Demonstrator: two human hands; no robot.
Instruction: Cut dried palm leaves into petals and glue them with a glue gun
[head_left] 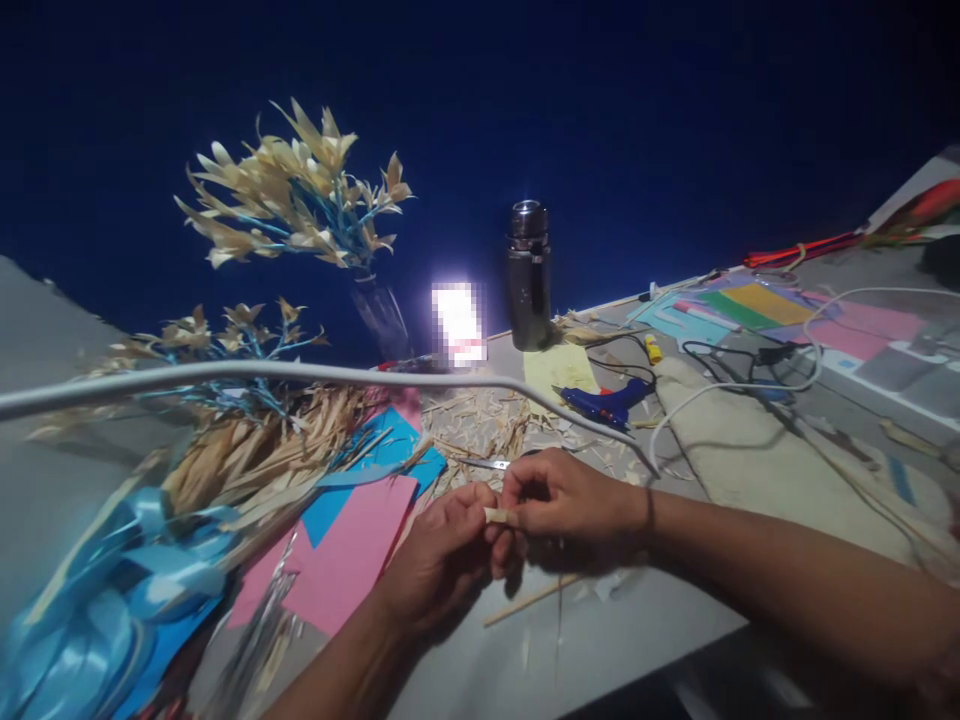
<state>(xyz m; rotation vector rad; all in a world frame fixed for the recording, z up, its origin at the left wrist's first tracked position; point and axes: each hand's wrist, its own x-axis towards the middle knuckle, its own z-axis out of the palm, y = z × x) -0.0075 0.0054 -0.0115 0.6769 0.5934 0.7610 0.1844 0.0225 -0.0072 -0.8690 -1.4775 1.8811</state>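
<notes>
My left hand (450, 550) and my right hand (559, 505) meet over the front of the table, fingers pinched together. Between their fingertips is a short pale strip (498, 516), which looks like dried husk or leaf. Just beyond my hands lie scissors (487, 463), their handles partly hidden behind my right hand. Under my hands a thin stick (529, 602) rests on the table. Left of my left hand are pink paper (349, 550) and blue paper (330, 503).
A white cable (375, 377) crosses the view. Farther back stand a dark flask (529, 280) and a glass vase (379, 310) of dried-leaf flowers (300, 200). A blue glue gun (611, 402) lies right of centre. Light-blue ribbon (97, 620) and dried strips (247, 450) are heaped left.
</notes>
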